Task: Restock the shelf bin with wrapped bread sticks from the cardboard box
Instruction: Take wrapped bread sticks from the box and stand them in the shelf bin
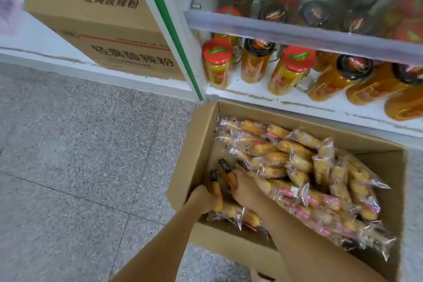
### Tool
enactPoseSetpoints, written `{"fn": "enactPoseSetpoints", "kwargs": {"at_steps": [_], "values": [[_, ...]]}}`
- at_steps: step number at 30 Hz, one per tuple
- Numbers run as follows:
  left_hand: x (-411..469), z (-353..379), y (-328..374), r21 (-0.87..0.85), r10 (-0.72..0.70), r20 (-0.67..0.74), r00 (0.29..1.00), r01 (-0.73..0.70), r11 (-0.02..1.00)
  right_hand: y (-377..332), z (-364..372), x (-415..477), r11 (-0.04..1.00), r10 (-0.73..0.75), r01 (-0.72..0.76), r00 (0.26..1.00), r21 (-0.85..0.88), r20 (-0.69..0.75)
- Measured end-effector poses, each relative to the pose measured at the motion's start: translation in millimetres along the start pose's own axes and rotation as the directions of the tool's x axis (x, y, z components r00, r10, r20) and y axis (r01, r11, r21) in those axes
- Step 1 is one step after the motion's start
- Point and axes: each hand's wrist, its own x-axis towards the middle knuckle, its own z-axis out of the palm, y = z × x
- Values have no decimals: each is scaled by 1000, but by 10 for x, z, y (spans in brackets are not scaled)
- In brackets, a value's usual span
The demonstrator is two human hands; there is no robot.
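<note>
- Fingers (pixel 209 200) of the left hand (pixel 201 199) are curled round one bread stick (pixel 215 186) in the near left corner of the cardboard box (pixel 201 144). Its dark-printed end pokes up past the hand.
- The right hand (pixel 243 186) lies just beside the left, back to the camera. Its fingers (pixel 237 175) bend down onto a second bread stick (pixel 226 174) and seem to have it pinched, though most of them are hidden.
- The other bread sticks (pixel 297 162) lie heaped loose, filling the far and right side of the box.
- The box sits on the floor (pixel 80 144), just below a shelf (pixel 251 94) of jars (pixel 217 64).
- The shelf bin is not in view.
- Each stick is probably light and soft inside crinkly, slippery film.
- The best hold looks to be across the middle of the bread, since the flat sealed ends could slide out or tear.
- A gentle grip should do, as a hard squeeze would likely crush the bread.
- A printed carton (pixel 114 30) stands on the low shelf to the left.
</note>
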Motion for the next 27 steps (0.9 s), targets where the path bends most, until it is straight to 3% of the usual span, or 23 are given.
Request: {"fn": "enactPoseSetpoints", "kwargs": {"at_steps": [4,9,13,16,21,24,27], "values": [[146,99,-44,-203,-125,53,991,134,970,33,126,93,999,48,-49,997,-8,-63],[44,5,19,-511,-180,199,963,259,820,0,47,-30,997,66,-60,993,57,-98],[-315,-176,121,-604,-162,282,946,307,735,-109,-285,-417,992,75,-65,993,113,-91],[-750,-370,226,-612,-110,331,937,302,731,-240,-598,-825,985,75,-63,995,161,-65],[-1742,-748,492,-582,38,236,971,110,806,-552,-1187,-1684,983,39,-15,991,184,-129],[-2519,-988,724,-577,245,59,968,-167,799,-765,-1562,-2330,983,-51,94,966,158,-253],[-3264,-1275,920,-485,427,-137,894,-436,758,-988,-1924,-3082,950,-156,255,888,182,-432]]}}
